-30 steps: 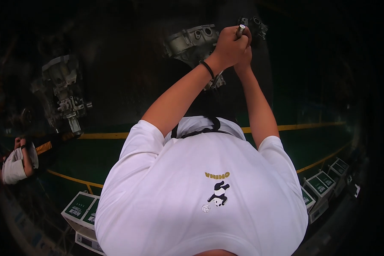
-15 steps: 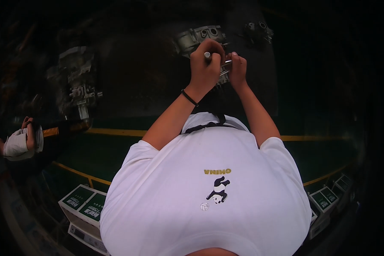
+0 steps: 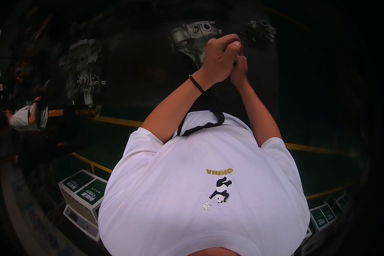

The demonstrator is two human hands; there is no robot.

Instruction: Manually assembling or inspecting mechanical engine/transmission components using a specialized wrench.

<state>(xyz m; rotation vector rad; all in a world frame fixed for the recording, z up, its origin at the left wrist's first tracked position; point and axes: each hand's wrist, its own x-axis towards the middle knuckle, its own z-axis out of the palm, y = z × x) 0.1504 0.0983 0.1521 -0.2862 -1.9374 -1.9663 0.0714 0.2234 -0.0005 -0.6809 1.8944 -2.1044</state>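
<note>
My left hand (image 3: 221,59) is closed in a fist, thumb on top, over the near right side of a grey cast-metal housing (image 3: 191,35). The metal rod seen in that fist a moment earlier is now mostly covered by the fingers. Pressed close beside it, partly behind it, my right hand (image 3: 240,70) has its fingers curled. A small dark rod end (image 3: 235,62) shows between the two hands. What the right fingers grip is hidden. Round openings show on the housing's far side; its near right part is covered by my left hand.
A smaller metal part (image 3: 260,31) lies on the dark table at the far right. Another metal assembly (image 3: 85,59) stands to the left, dim and blurred. Another person (image 3: 29,117) in a white top is at far left. White-and-green boxes (image 3: 83,186) stand behind me at lower left.
My left hand has shifted right and turned, closing in on my right hand. The shiny rod that showed between the hands is now mostly hidden. The view has swung slightly.
</note>
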